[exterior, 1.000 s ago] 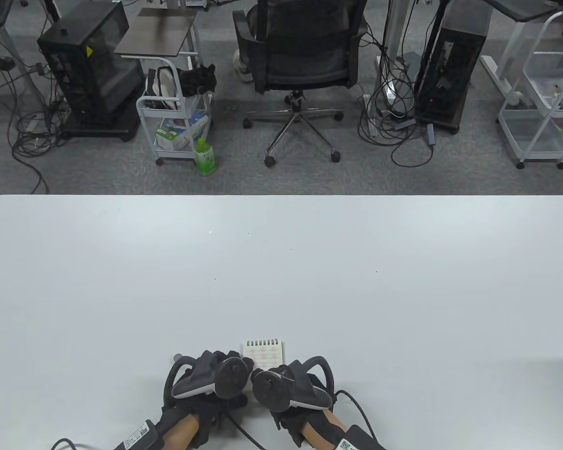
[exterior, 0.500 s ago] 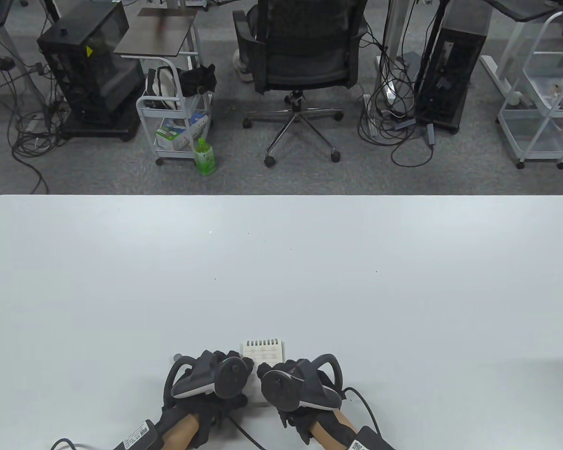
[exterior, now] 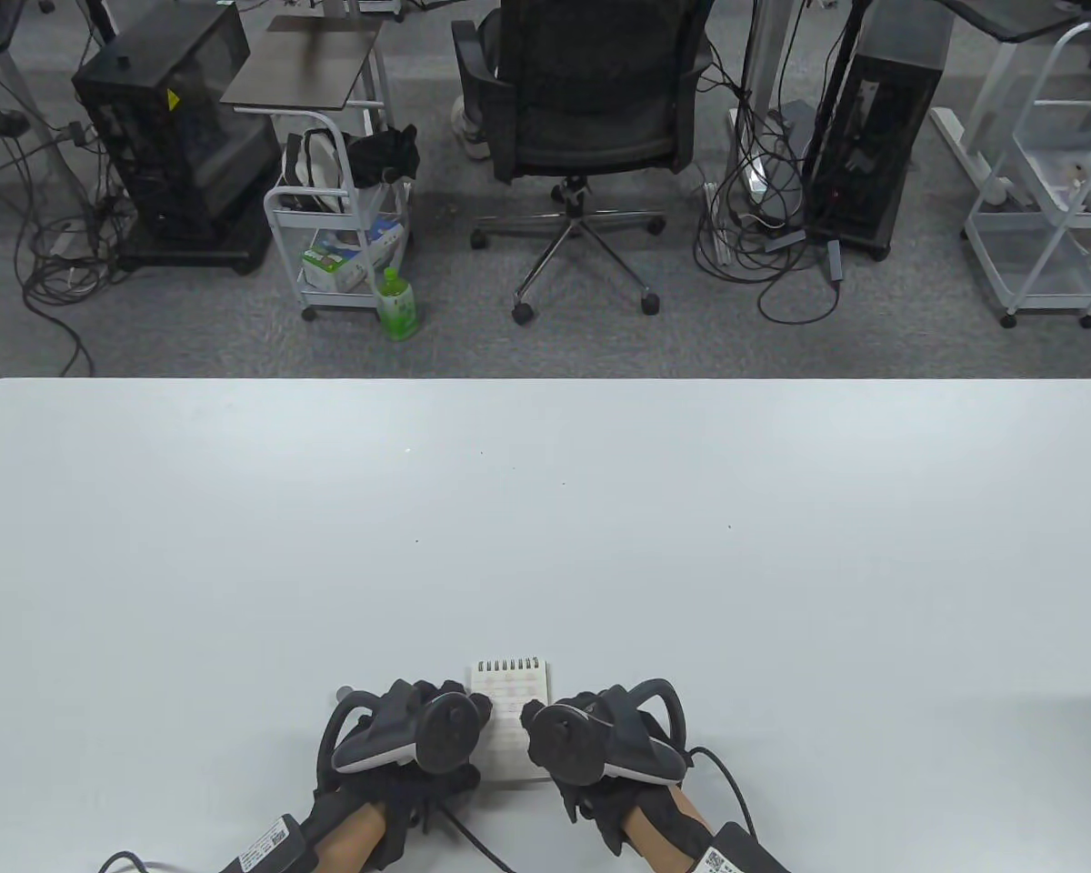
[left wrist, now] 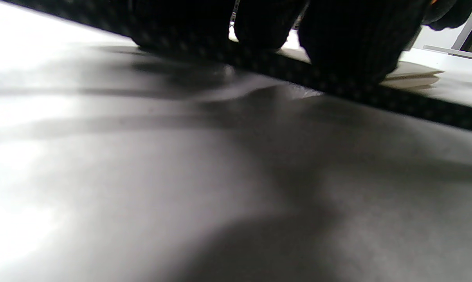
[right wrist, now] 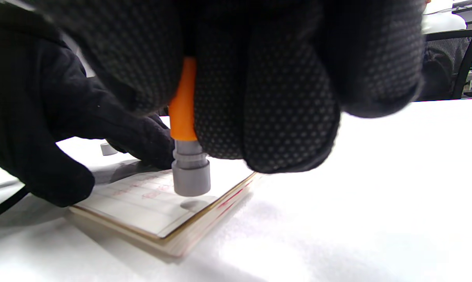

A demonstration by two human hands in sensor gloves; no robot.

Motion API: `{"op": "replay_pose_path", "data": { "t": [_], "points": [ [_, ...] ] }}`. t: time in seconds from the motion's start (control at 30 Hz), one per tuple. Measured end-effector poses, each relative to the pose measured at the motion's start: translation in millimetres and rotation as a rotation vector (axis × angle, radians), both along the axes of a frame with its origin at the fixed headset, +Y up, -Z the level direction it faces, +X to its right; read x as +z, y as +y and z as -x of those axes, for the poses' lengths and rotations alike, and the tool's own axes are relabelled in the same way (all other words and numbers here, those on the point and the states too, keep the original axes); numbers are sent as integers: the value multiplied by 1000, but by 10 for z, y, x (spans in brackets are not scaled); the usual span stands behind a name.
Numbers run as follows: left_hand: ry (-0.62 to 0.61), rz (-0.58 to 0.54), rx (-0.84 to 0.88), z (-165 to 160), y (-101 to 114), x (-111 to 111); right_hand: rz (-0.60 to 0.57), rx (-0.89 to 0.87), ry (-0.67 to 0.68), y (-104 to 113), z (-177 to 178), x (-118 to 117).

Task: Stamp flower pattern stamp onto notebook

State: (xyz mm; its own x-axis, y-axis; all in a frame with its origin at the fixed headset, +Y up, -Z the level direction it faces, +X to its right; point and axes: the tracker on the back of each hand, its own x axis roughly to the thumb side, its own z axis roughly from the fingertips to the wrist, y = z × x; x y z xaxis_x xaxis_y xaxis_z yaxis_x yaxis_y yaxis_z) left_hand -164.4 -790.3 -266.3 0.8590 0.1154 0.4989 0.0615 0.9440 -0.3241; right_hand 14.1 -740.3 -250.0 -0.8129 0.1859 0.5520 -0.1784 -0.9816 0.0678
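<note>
A small spiral-bound notebook (exterior: 512,705) lies open near the table's front edge, between my hands. Its page (right wrist: 150,203) bears faint red stamp marks. My right hand (exterior: 591,741) grips a stamp with an orange handle (right wrist: 183,105) and a grey round head (right wrist: 191,178). The head hangs just above the page near its right edge, with a small shadow under it. My left hand (exterior: 418,732) rests on the notebook's left side, and its fingers (right wrist: 138,137) press the page. In the left wrist view the gloved fingers (left wrist: 349,43) lie on the notebook (left wrist: 412,76).
A small white cap (right wrist: 108,149) lies on the table beyond the notebook, past my left hand. The white table (exterior: 545,509) stretches far to the back and to both sides. An office chair (exterior: 582,118) and carts stand on the floor beyond it.
My right hand has moved to the right and a little toward the front with the stamp, uncovering more of the page. My left hand has not moved.
</note>
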Motion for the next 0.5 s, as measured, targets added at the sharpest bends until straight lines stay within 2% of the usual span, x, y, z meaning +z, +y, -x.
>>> {"op": "replay_pose_path", "data": {
  "t": [0.5],
  "points": [
    [0,0,0,0,0,0,10,4,16,-49,42,0]
  ]
}}
